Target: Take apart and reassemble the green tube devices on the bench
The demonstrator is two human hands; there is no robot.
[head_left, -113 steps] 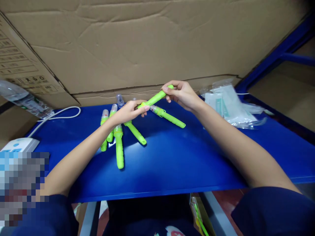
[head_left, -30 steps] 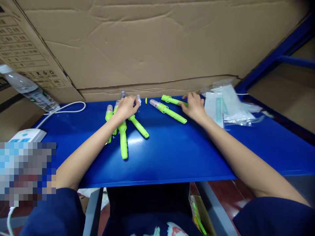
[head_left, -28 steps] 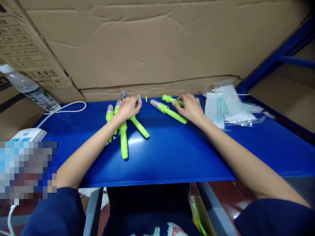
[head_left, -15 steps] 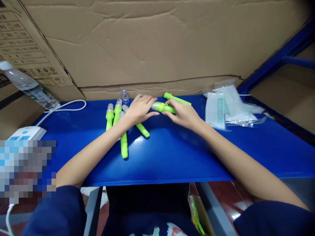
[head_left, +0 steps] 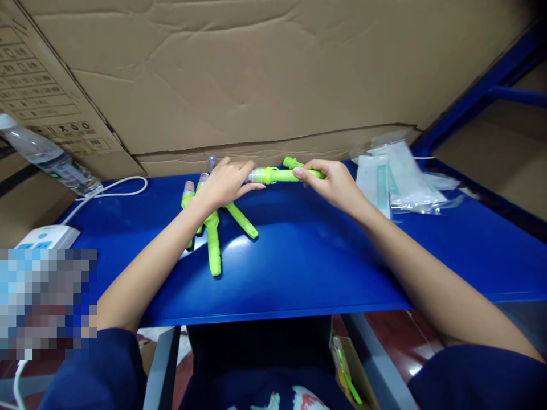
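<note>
Both my hands hold one lime-green stick with a clear tip (head_left: 277, 175) level above the blue table (head_left: 299, 267). My left hand (head_left: 224, 183) pinches its clear-tipped end. My right hand (head_left: 335, 183) grips the green handle end. Another green stick (head_left: 290, 163) lies just behind the held one. Several more green sticks (head_left: 212, 245) lie in a fan on the table under my left wrist, and a small clear cap (head_left: 212, 162) stands behind my left hand.
A large cardboard sheet (head_left: 256, 74) forms the back wall. Clear plastic bags (head_left: 393, 179) lie at the right. A water bottle (head_left: 47, 156), a white cable (head_left: 111, 191) and a white device (head_left: 47, 236) are at the left. A blue frame rail (head_left: 478, 91) rises at the right.
A green stick that lay on the table a second ago was picked up by my right hand; my left hand left the fan of sticks and took its clear end.
</note>
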